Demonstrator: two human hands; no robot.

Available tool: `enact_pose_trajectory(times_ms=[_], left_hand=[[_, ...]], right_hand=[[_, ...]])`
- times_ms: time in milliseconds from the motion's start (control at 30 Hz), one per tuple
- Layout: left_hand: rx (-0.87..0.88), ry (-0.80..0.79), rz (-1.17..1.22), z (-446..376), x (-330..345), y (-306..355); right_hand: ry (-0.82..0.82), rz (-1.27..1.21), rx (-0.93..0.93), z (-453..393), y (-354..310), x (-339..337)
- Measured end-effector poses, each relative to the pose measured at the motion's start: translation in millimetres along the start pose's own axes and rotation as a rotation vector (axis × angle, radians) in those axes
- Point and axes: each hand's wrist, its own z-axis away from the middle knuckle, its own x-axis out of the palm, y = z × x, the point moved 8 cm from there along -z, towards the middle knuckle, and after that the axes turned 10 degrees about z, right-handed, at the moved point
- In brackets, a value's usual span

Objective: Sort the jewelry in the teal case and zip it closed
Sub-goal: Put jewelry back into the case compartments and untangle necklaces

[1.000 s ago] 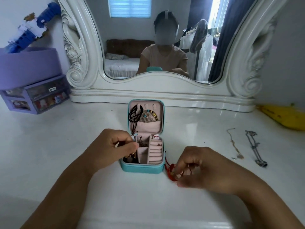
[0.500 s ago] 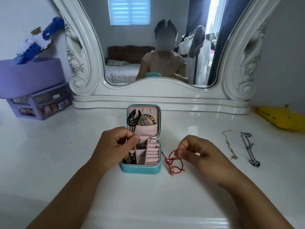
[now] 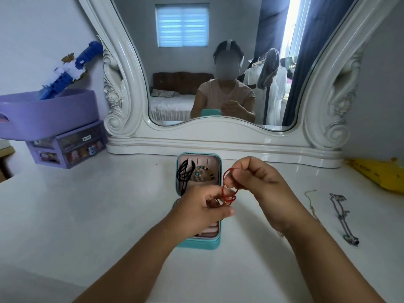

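Note:
The teal case [image 3: 197, 244] lies open on the white vanity, its pink lid [image 3: 209, 161] standing at the back with a black cord [image 3: 185, 173] and a beaded bracelet [image 3: 202, 173] in it. Both hands hover over the case and hide most of its lower tray. My right hand [image 3: 254, 179] pinches the top of a red string bracelet [image 3: 228, 189]. My left hand [image 3: 202, 212] pinches its lower loops, where a small gold bead hangs. To the right on the table lie a thin gold chain [image 3: 311, 204] and a dark silver chain [image 3: 342, 215].
A white carved mirror [image 3: 218, 136] stands close behind the case. At the left are a purple drawer unit [image 3: 67, 147] and a purple basket [image 3: 50, 110] with a blue toy [image 3: 72, 68]. A yellow object [image 3: 380, 173] lies at the far right.
My right hand has lifted the red string bracelet off the table and carried it left over the case. My left hand has left the case's tray and taken hold of the bracelet's lower loops.

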Motion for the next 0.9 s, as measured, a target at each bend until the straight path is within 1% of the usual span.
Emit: enact_pose_trajectory(times_ms=[100,267,400,533,600,733,800,867,900], left_hand=[[0.000,0.041,0.102,0.1,-8.4,-3.7],[-0.049,0.230,0.313,10.8,-46.0,-8.9],[-0.005,0.320,0.347,25.8,-68.1,-2.5],[0.025,0.280,0.349,33.1,-69.0,0.5],[0.000,0.269,0.353,34.3,-66.7,-3.7],[-0.063,0.195,0.313,35.1,-58.2,-13.1],[-0.071,0.203,0.254,35.4,-59.3,-15.7],[-0.061,0.236,0.177,35.9,-62.4,-16.4],[-0.053,0.251,0.139,36.2,-63.3,-15.5]], right_hand=[[0.010,0.032,-0.019,-6.8,1.7,4.6],[0.098,0.091,0.017,-12.5,21.0,10.0],[0.050,0.190,0.042,-10.0,35.2,27.0],[-0.013,0.261,0.015,-6.2,38.5,45.3],[-0.042,0.339,-0.013,-4.4,39.9,50.9],[-0.115,0.525,-0.044,-1.9,45.5,58.4],[-0.161,0.586,-0.053,-2.2,45.3,58.9],[-0.208,0.586,-0.049,-2.1,44.2,56.8],[-0.195,0.577,-0.036,-2.6,43.6,52.1]])
